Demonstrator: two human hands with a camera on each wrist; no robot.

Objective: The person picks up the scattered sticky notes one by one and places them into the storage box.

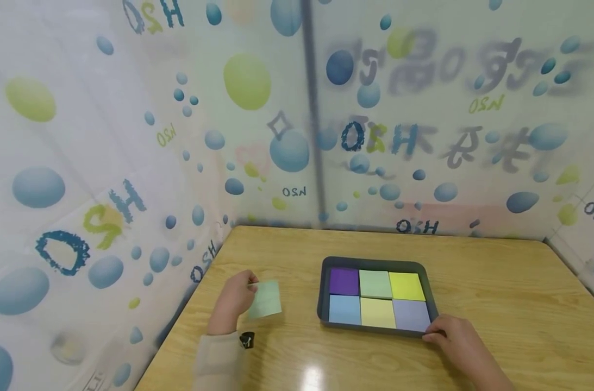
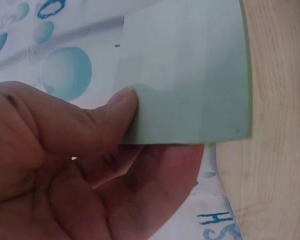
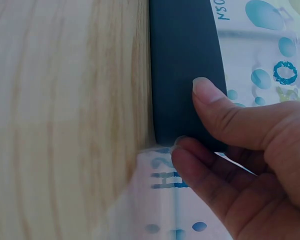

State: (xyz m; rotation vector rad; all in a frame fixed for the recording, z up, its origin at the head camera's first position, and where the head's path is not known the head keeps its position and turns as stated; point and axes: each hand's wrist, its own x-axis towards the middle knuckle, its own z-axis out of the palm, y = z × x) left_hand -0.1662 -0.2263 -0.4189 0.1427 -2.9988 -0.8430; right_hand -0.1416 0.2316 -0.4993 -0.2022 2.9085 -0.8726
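Observation:
My left hand pinches a pale green sticky note by one edge, over the left part of the table. In the left wrist view the thumb lies on the face of the note, with fingers behind it. A dark grey rectangular tray sits to the right of it. My right hand grips the tray's near right corner, thumb against its wall in the right wrist view. Inside the tray, sticky-note pads lie in two rows: purple, green, bright yellow, blue, pale yellow and lavender.
The wooden table reaches back to a white curtain printed with bubbles and letters, which also hangs along the left side. A small black object shows at the left sleeve.

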